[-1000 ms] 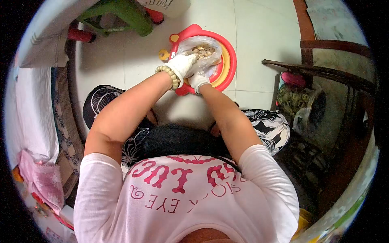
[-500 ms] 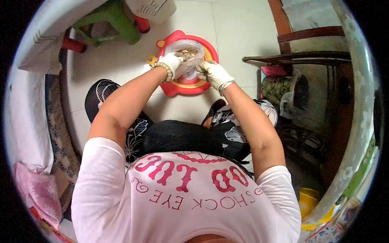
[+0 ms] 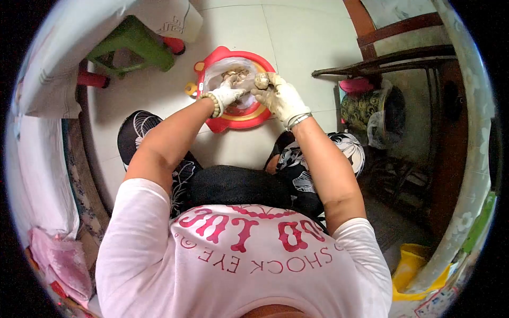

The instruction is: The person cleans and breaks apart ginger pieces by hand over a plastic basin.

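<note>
A clear plastic bag (image 3: 213,74) with brownish, lumpy pieces (image 3: 237,74) inside lies open on a red and yellow child's stool (image 3: 220,54) on the floor. My left hand (image 3: 228,95), in a whitish glove with a beaded bracelet at the wrist, grips the near side of the bag, though its fingertips partly blend into the plastic. At the bag's right side, my right hand (image 3: 283,100), in a soiled glove, pinches a round brownish lump (image 3: 261,80) between thumb and fingers. The lump's exact kind is too small to tell.
A green stool (image 3: 132,45) stands at the upper left beside a cloth-covered table (image 3: 143,18). On the right are a dark rack (image 3: 382,69) and a pink item (image 3: 360,85). Light floor tiles (image 3: 302,37) surround the red stool. A yellow bag (image 3: 413,270) sits at lower right.
My right hand has turned and lifted, and the round lump now shows in its fingers. My left hand has shifted slightly down at the bag. The whole view has tilted a little.
</note>
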The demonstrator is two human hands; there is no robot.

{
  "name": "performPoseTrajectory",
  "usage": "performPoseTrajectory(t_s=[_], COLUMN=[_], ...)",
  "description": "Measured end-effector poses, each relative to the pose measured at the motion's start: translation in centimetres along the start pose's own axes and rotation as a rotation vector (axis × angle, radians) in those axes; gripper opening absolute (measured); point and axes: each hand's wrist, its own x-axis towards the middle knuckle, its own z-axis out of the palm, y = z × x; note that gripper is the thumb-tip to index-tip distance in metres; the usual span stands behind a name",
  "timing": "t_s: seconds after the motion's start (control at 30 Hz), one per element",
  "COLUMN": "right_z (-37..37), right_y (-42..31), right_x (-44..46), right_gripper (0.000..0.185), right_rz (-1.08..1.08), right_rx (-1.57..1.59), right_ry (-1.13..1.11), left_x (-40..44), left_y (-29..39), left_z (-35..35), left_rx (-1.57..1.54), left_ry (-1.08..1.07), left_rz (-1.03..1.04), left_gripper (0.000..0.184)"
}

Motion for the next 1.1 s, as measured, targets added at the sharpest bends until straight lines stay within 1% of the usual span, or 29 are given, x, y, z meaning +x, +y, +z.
performPoseTrajectory(t_s=[0.07,0.1,0.13,0.2,0.23,0.27,0.3,0.33,0.37,0.4,0.43,0.47,0.5,0.57,0.6,0.67,0.7,0.77,0.8,0.83,0.87,0.9,0.93,1.0,1.07,1.1], right_z=[0.6,0.9,0.8,-0.3,-1.2,-1.8,-2.0,1.2,1.3,1.3,1.1,0.7,0.3,-1.0,-1.6,-1.7,-2.0,-2.1,-1.9,-1.8,-1.7,-1.4,-1.2,-0.9,-0.4,0.1], right_y=[-0.2,-0.4,-0.6,-0.9,-0.7,-0.7,-0.7,0.2,0.3,0.2,0.2,0.2,0.2,0.6,0.7,0.2,0.1,-0.1,-0.2,-0.4,-0.4,-0.4,-0.4,-0.2,-0.4,-0.9], right_x=[-0.3,-0.3,-0.1,0.4,1.1,1.7,1.9,1.2,1.4,1.5,1.6,1.9,2.2,3.3,3.7,3.6,4.1,4.7,4.6,4.8,4.9,4.9,4.9,5.1,4.8,4.3], right_gripper=[0.025,0.025,0.025,0.025,0.025,0.026,0.028,0.028,0.03,0.032,0.032,0.035,0.038,0.04,0.042,0.042,0.041,0.04,0.038,0.037,0.037,0.035,0.034,0.033,0.03,0.023], right_rz=[-0.037,-0.043,-0.051,-0.056,-0.068,-0.08,-0.078,-0.088,-0.082,-0.08,-0.081,-0.035,0.011,0.047,0.072,0.104,0.087,0.08,0.033,-0.008,0.002,0.005,0.01,0.017,0.016,0.04], right_rx=[0.012,0.015,0.044,0.08,0.077,0.075,0.082,0.06,0.071,0.084,0.088,0.052,0.016,-0.002,-0.024,-0.046,-0.014,0.015,0.0,-0.009,-0.009,-0.021,-0.032,-0.044,-0.116,-0.14], right_ry=[0.044,0.045,0.054,0.065,0.024,-0.017,0.011,0.013,0.019,0.022,0.019,0.026,0.032,0.028,0.025,0.016,-0.015,-0.052,-0.068,-0.088,-0.095,-0.134,-0.172,-0.212,-0.263,-0.214], left_x=[0.4,1.7,3.2,3.5,1.1,0.6,1.2,1.0,0.5,1.3,1.5,-0.1,-0.8,-2.7,-5.0,-4.2,-4.1,-4.7,-5.0,-5.2,-5.3,-5.6,-5.8,-6.4,-6.5,-6.5], left_y=[-0.2,-1.5,-2.9,-2.9,-0.3,0.8,-0.1,-1.2,-1.9,-1.8,-2.2,0.1,1.2,6.2,9.6,9.3,9.3,9.3,9.3,9.4,9.4,9.5,9.6,10.0,10.1,10.0], left_z=[0.3,0.2,0.4,1.7,3.0,3.6,3.5,2.4,1.3,1.4,1.2,1.4,0.8,1.2,2.1,1.4,1.4,1.7,2.1,2.5,2.6,2.2,2.1,2.0,1.8,1.7], left_rx=[0.358,0.303,0.308,0.349,0.515,0.7,0.755,0.775,0.795,0.582,0.155,-0.285,0.036,-0.285,-0.414,-0.413,-0.413,-0.51,-0.517,-0.507,-0.496,-0.426,-0.426,-0.386,-0.381,-0.4], left_ry=[0.157,0.101,0.098,-0.331,-0.302,-0.34,-0.365,-0.373,-0.379,-0.246,-0.208,-0.116,-0.123,0.066,0.114,-0.008,0.001,-0.07,-0.064,-0.053,-0.042,-0.013,-0.004,-0.002,0.009,0.003], left_rz=[0.011,0.011,0.008,0.068,0.27,0.2,0.246,0.281,0.316,0.235,0.063,-0.075,0.356,0.014,-0.032,0.128,0.119,0.089,0.089,0.173,0.257,0.228,0.225,0.306,0.323,0.343], left_gripper=[0.086,0.075,0.075,0.061,0.054,0.053,0.053,0.052,0.052,0.049,0.042,0.036,0.032,0.029,0.03,0.031,0.031,0.036,0.036,0.04,0.044,0.05,0.05,0.05,0.051,0.051])
